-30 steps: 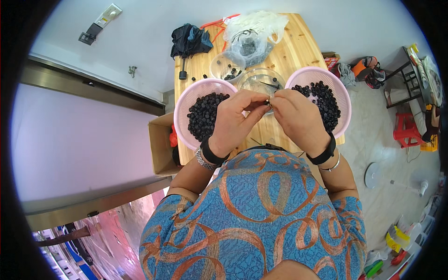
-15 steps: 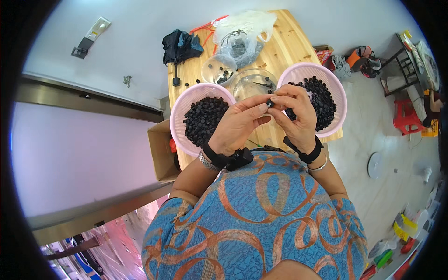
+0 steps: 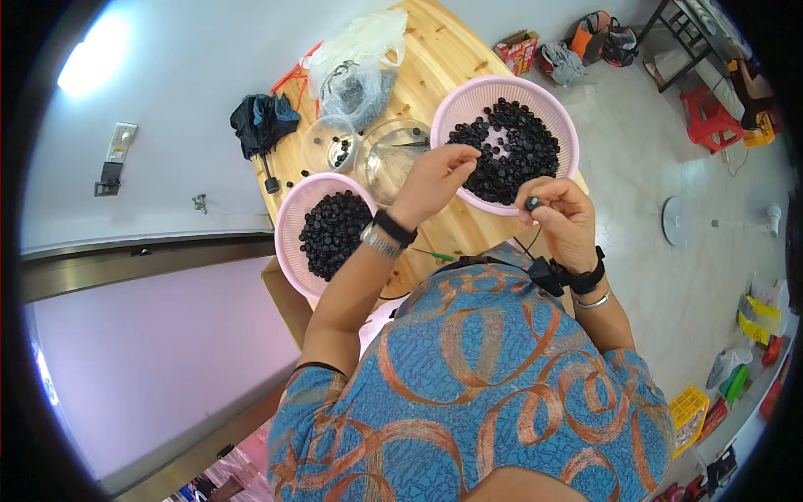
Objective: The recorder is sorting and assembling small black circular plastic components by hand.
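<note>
My right hand (image 3: 567, 221) pinches a small round black cap (image 3: 532, 203) between thumb and fingertips, just off the near right rim of the right pink basket (image 3: 566, 134). My left hand (image 3: 437, 182) hovers at that basket's left rim. Its fingers are bent, a gap shows between thumb and fingertips, and I see nothing held there. Many small black caps (image 3: 523, 146) fill the right basket, with a bare patch of its bottom showing. The left pink basket (image 3: 288, 219) holds a heap of similar black pieces (image 3: 336, 230), left of my left wrist.
On the wooden table (image 3: 443, 38) are a clear round tub (image 3: 316, 144) with a few caps, a shallow clear dish (image 3: 376, 171), plastic bags (image 3: 355, 63) and a folded black umbrella (image 3: 261, 125). A green-handled tool (image 3: 437, 254) lies near my body. A red stool (image 3: 709, 120) stands right.
My hands were together over the table's middle and are now apart. The right one moved right and nearer with the cap; the left reaches toward the right basket. The view has turned.
</note>
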Tool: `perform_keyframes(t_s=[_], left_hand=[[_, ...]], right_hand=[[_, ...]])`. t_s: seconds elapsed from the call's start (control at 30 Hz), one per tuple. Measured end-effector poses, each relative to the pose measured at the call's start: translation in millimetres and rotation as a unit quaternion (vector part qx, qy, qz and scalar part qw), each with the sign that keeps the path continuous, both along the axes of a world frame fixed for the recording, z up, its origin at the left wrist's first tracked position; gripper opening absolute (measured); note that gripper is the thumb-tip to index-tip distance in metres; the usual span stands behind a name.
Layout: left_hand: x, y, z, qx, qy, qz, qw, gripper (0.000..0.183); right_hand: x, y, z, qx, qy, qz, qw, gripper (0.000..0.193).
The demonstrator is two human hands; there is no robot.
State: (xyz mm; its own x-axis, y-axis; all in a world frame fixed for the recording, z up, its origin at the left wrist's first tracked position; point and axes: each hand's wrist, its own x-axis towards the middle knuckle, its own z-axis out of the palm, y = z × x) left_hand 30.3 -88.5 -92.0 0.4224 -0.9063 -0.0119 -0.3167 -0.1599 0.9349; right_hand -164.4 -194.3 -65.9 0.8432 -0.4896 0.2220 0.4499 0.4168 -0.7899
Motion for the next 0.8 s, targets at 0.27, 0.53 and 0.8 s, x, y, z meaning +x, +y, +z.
perform_keyframes(t_s=[0.27,0.53,0.8], left_hand=[[5,-106,-67,0.138,-0.274,-0.075,0.949,0.018],[9,-141,-130,0.246,-0.371,-0.036,0.895,0.017],[-6,-133,-96,0.168,-0.238,0.024,0.956,0.017]], right_hand=[[-38,-34,-20,0.134,-0.008,-0.003,0.991,0.016],[-50,-62,-15,0.217,-0.013,0.005,0.976,0.016],[-45,-84,-12,0.218,-0.038,0.047,0.974,0.020]])
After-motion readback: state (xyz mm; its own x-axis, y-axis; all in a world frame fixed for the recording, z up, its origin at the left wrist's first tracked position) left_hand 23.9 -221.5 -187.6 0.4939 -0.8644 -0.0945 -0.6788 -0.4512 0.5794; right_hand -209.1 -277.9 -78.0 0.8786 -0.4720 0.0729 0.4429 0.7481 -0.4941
